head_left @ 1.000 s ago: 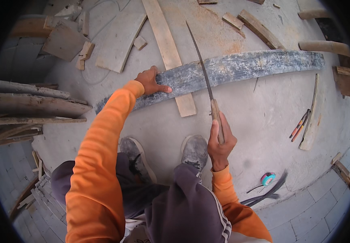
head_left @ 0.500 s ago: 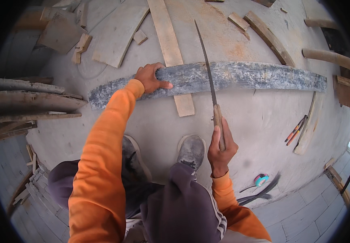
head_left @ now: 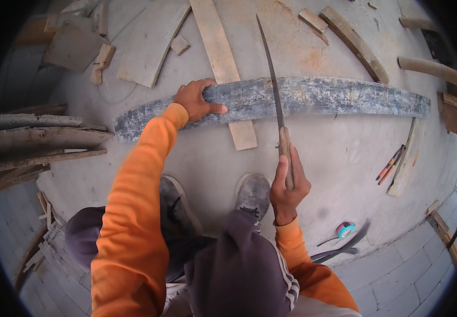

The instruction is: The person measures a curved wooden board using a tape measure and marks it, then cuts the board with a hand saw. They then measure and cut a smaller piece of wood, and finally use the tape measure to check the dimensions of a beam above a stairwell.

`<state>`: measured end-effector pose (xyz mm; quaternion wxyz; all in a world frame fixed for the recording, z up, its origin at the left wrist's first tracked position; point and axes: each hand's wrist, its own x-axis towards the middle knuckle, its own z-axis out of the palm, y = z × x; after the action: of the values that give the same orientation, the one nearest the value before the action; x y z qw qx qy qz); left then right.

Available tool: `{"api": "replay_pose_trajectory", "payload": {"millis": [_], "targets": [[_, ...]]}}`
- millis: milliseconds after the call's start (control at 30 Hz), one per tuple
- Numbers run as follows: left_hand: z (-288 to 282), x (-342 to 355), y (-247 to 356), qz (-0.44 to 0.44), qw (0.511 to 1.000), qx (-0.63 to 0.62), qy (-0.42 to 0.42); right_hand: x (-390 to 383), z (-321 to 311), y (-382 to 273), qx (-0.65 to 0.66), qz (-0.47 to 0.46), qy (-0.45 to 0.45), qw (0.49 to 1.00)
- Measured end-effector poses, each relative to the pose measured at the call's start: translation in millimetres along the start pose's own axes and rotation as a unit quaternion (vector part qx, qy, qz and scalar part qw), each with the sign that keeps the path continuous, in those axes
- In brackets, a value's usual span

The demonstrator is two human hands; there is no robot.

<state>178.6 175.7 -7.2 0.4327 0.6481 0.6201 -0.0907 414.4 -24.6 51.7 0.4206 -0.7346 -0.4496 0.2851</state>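
A long grey, paint-worn wooden plank [head_left: 334, 98] lies crosswise before me, over a pale board [head_left: 243, 135] that runs away from me under it. My left hand [head_left: 194, 100] grips the plank left of its middle, thumb on the near side and fingers over the far edge. In my right hand [head_left: 290, 182] is the wooden handle of a handsaw [head_left: 275, 79]. Its narrow toothed blade points away from me and crosses the plank near the middle; whether the teeth touch the wood I cannot tell.
Pincers with orange grips [head_left: 390, 165] lie on the right beside a thin board [head_left: 405, 164]. A turquoise tape measure [head_left: 345, 229] rests near dark strands [head_left: 344, 247]. Stacked planks [head_left: 43, 138] stand at left. Offcuts and a wide board [head_left: 151, 47] lie on the far side. My shoes [head_left: 253, 193] are close to the plank.
The saw has moved slightly away from me along its length, with my right hand following. My left hand keeps its hold on the plank. The whole view has shifted a little.
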Motion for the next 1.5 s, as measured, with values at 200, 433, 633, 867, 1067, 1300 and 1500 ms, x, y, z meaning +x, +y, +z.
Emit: {"api": "replay_pose_trajectory", "payload": {"millis": [200,433,633,867,1067,1300,1500], "targets": [[1,0,-2,-0.032,0.999,0.026,0.016,17,13,7,-0.007,-0.028,0.006,1.000],[-3,-6,6,-0.012,1.000,0.022,-0.014,-24,-11,3,-0.033,-0.014,0.007,0.999],[1,-5,5,0.002,1.000,0.001,0.005,14,12,4,-0.033,-0.043,0.018,0.998],[2,-4,-1,-0.009,1.000,0.001,-0.017,-35,-20,3,-0.057,-0.057,0.023,0.996],[-2,-5,0,-0.020,0.999,-0.003,-0.024,8,5,0,-0.041,-0.058,0.018,0.997],[0,-3,0,-0.033,0.999,-0.013,-0.022,-13,-5,8,-0.057,-0.044,0.025,0.997],[3,-2,-7,-0.029,0.999,-0.010,-0.010,-12,-1,5,-0.049,-0.063,0.022,0.997]]}}
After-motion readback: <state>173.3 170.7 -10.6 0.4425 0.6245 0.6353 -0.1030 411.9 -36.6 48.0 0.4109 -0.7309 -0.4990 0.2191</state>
